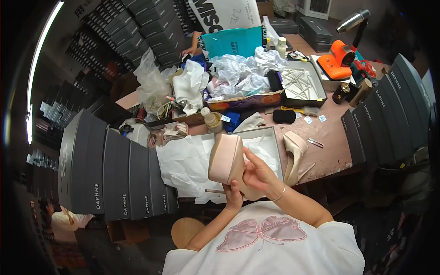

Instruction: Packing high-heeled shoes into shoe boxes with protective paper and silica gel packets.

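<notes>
A pale pink satin platform high-heeled shoe (225,159) is held up in front of me, its toe pointing away and upward. My left hand (233,196) closes round its lower part, close to the thin heel that sticks out to the left. The fingers of my right hand (260,172) grip the shoe's right side. Beneath it lies an open grey shoebox (278,151) lined with white tissue paper (181,162), which spills over the left side. To the right, a matching shoe (294,153) rests on the table.
Stacks of dark shoeboxes flank me at left (117,174) and right (378,114). Behind the open box are a bottle (212,121), a black sponge (284,116), a brush (309,111), and a carton of crumpled paper (245,75). An orange heat-gun stand (337,62) is at the far right.
</notes>
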Available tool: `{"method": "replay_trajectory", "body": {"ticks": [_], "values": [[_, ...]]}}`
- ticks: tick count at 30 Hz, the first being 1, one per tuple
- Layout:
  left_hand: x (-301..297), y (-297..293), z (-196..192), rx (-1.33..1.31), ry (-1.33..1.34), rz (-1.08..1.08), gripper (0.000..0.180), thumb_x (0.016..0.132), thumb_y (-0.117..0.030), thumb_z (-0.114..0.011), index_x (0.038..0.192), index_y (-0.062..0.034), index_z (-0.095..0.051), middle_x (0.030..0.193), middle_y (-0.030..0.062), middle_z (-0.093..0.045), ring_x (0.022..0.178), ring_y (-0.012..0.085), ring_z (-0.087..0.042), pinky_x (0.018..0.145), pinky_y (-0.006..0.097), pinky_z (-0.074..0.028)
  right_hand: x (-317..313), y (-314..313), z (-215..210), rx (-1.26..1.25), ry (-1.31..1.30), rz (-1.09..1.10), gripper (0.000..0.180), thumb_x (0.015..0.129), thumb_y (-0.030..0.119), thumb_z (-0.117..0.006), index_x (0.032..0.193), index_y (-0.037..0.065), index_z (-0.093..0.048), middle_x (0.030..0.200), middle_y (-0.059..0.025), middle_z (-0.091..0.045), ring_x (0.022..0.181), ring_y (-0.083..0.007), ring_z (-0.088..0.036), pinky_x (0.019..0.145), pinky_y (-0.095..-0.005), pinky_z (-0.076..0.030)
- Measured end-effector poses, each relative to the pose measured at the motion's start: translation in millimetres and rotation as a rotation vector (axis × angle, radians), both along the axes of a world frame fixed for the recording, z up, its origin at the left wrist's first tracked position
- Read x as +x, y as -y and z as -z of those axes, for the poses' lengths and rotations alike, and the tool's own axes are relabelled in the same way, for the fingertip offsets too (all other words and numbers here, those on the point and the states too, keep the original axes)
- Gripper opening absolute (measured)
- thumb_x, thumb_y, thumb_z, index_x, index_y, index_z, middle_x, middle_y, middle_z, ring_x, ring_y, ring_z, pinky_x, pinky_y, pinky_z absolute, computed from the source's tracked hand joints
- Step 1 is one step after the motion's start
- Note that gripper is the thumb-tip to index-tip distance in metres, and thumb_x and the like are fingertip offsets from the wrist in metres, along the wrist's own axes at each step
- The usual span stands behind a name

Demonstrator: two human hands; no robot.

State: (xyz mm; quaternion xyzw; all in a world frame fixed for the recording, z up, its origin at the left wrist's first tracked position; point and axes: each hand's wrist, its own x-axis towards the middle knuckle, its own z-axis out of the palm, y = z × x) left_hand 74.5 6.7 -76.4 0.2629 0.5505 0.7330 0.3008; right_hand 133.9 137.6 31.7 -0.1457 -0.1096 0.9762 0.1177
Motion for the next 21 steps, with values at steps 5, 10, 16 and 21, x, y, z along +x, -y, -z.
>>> {"method": "replay_trajectory", "body": {"ticks": [5, 10, 16, 21], "values": [[-5.7, -14.8, -57.0, 0.106, -0.119, -0.109, 0.106, 0.077, -0.063, -0.068, 0.147, -0.0032, -0.015, 0.146, 0.0164, -0.026, 0.137, 0.0260, -0.026, 0.111, 0.040, -0.025, 12.6, -5.5, -26.0, 0.079, -0.059, 0.151, 0.062, 0.092, 0.025, -0.063, 0.145, 0.012, -0.033, 0.129, -0.0077, -0.054, 0.116, -0.0192, -0.054, 0.101, -0.0404, -0.044], [-38.7, -6.2, -131.1, 0.231, -0.491, 0.171, 0.094, 0.061, -0.045, -0.087, 0.129, -0.0029, -0.040, 0.125, 0.0163, -0.050, 0.118, 0.0312, -0.049, 0.105, 0.048, -0.035, 48.0, 4.1, -50.1, 0.477, -0.126, -0.107, 0.084, 0.087, 0.009, -0.068, 0.152, 0.011, -0.015, 0.134, -0.0108, -0.047, 0.116, -0.0139, -0.052, 0.096, -0.0266, -0.044], [1.9, 4.2, -118.9, 0.392, -0.295, 0.032, 0.077, 0.063, -0.050, -0.085, 0.111, -0.0059, -0.044, 0.111, 0.0146, -0.053, 0.106, 0.0301, -0.054, 0.104, 0.055, -0.038, 85.7, 28.4, -81.6, 0.421, -0.233, -0.102, 0.084, 0.083, 0.012, -0.071, 0.151, 0.007, -0.022, 0.137, -0.0084, -0.046, 0.121, -0.0160, -0.047, 0.103, -0.0270, -0.034], [13.1, 1.3, -131.9, 0.573, -0.688, 0.010, 0.078, 0.057, -0.056, -0.086, 0.105, -0.0083, -0.048, 0.106, 0.0133, -0.055, 0.099, 0.0304, -0.055, 0.098, 0.056, -0.042, 95.4, 6.1, -57.0, 0.628, -0.484, -0.479, 0.053, 0.082, 0.022, -0.075, 0.123, -0.007, -0.058, 0.121, -0.0122, -0.062, 0.117, -0.0197, -0.053, 0.103, -0.0296, -0.035]]}}
